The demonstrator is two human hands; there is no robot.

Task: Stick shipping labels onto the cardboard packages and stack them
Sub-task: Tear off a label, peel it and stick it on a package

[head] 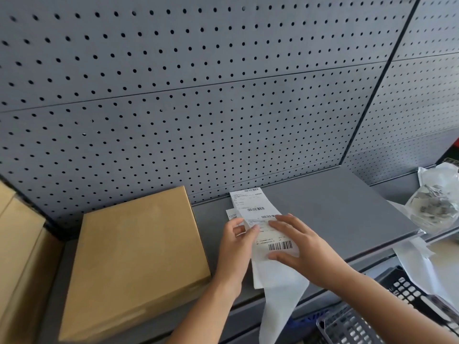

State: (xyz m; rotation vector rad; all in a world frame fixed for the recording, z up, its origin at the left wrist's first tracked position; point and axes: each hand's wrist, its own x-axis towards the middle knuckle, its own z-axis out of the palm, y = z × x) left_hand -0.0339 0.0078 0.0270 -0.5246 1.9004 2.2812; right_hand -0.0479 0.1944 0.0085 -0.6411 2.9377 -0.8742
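- Far left, off the worktop's left end: tan boxes (15,244) are standing in a stack, cut off by the frame. I am seeing no labels on the faces in view, so I cannot tell whether these are finished.
- Left end of the worktop (335,207): one flat box (134,264) is lying lid up, reaching from the back edge to the front edge. Its top is showing bare, so I am judging it not yet labelled.
- Centre, near the front edge: the left hand (236,247) is pinching the left edge of the label strip (268,234) between thumb and fingers.
- The strip is lying on the worktop just right of the box, apart from it, with barcodes facing up. White backing (275,306) is hanging over the front edge.
- The right hand (305,252) is resting on the strip, fingers spread wide and straight, gripping nothing.
- Judgement: a label is being peeled or separated. Sticking it to the box and stacking that box are remaining.
- Right end: a clear bag (437,202) of crumpled scraps is sitting near the back edge, and loose white paper (417,259) is spilling below it.
- Lower right, below the front edge: a black basket (407,289) and a grey basket (347,326) are showing in part.
- Behind everything: a grey pegboard (198,95) is filling the wall, with nothing hanging on it in view.
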